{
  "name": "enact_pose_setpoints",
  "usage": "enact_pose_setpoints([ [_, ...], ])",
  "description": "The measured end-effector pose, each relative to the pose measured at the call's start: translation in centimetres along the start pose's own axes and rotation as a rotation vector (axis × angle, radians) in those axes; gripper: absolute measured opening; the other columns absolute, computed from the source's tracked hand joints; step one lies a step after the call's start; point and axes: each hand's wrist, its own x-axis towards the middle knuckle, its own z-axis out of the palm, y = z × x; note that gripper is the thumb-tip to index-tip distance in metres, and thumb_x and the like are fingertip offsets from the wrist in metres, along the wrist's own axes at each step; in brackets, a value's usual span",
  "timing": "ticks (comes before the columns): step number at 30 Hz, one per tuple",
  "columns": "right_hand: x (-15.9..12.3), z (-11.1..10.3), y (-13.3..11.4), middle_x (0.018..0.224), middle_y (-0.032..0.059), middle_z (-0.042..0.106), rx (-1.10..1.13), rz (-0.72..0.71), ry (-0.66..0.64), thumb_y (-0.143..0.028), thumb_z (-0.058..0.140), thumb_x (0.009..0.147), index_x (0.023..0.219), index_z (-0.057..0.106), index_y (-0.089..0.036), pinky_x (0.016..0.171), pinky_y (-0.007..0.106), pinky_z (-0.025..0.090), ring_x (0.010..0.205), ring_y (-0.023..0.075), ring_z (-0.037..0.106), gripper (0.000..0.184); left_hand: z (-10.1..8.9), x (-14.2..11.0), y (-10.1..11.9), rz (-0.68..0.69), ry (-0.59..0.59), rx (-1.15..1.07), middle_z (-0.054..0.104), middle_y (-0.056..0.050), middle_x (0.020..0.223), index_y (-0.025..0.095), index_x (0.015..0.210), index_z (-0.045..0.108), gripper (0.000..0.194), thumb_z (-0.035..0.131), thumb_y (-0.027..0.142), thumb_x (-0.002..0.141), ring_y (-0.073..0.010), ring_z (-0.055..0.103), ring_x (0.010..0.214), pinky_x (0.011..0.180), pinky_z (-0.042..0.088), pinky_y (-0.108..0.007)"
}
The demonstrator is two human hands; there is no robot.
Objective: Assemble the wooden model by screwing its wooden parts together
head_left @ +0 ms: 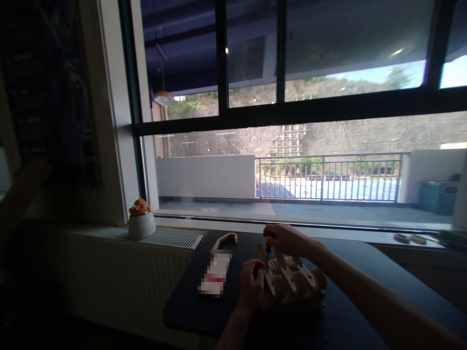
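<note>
A wooden assembly [291,278] of light slats and rounded pieces with holes stands on the dark table. My right hand [290,241] is closed around the handle of a screwdriver [268,253], held upright with its shaft pointing down at the left part of the assembly. Whether the tip sits in a screw is too small to tell. My left hand [251,284] grips the left edge of the assembly, its fingers curled beside the screwdriver's shaft. To the left lie a curved wooden piece [226,238] and a pale packet [218,273] with a red band, which is blurred out.
The dark table [189,296] stands against the window sill [237,225]. A pale jar with an orange top [141,221] sits by a vent grille [171,239]. Tape rolls [408,238] lie on the sill at right. Another person's arm [27,184] shows dimly at far left.
</note>
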Motion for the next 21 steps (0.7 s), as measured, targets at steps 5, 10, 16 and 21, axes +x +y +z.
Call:
enact_pose_setpoints([
  [5, 0.09, 0.17, -0.08, 0.076, 0.0069, 0.068, 0.004, 0.019, 0.063, -0.034, 0.048, 0.090, 0.086, 0.065, -0.016, 0.057, 0.025, 0.034, 0.066, 0.0142, 0.058, 0.025, -0.02, -0.09, 0.00, -0.008, 0.002, 0.000, 0.061, -0.008, 0.086, 0.016, 0.086, 0.065, 0.019, 0.047, 0.018, 0.081, -0.0219, 0.058, 0.084, 0.079, 0.047, -0.036],
  [10, 0.18, 0.36, -0.34, 0.073, 0.0052, 0.067, -0.010, 0.010, 0.098, -0.030, 0.049, 0.087, 0.086, 0.065, -0.019, 0.055, 0.026, 0.028, 0.064, 0.0150, 0.057, 0.020, 0.15, -0.09, -0.29, 0.002, 0.012, 0.003, 0.062, -0.008, 0.085, 0.017, 0.085, 0.065, 0.018, 0.047, 0.017, 0.080, -0.0223, 0.058, 0.084, 0.079, 0.047, -0.036],
  [16, -0.07, 0.16, -0.48, 0.074, 0.0035, 0.069, 0.034, -0.051, 0.074, -0.022, 0.047, 0.085, 0.087, 0.067, -0.020, 0.057, 0.024, 0.031, 0.064, 0.0135, 0.058, 0.020, 0.06, -0.06, -0.12, -0.002, 0.014, 0.000, 0.062, -0.007, 0.085, 0.017, 0.085, 0.066, 0.019, 0.048, 0.017, 0.080, -0.0221, 0.059, 0.084, 0.079, 0.047, -0.035],
  [21, -0.17, -0.17, -0.59, 0.073, 0.0037, 0.068, 0.054, -0.052, 0.059, -0.025, 0.047, 0.085, 0.086, 0.067, -0.018, 0.054, 0.023, 0.032, 0.060, 0.0123, 0.056, 0.021, -0.08, -0.07, 0.17, -0.017, 0.003, 0.002, 0.061, -0.008, 0.085, 0.017, 0.085, 0.066, 0.019, 0.047, 0.016, 0.079, -0.0225, 0.058, 0.084, 0.079, 0.047, -0.036],
])
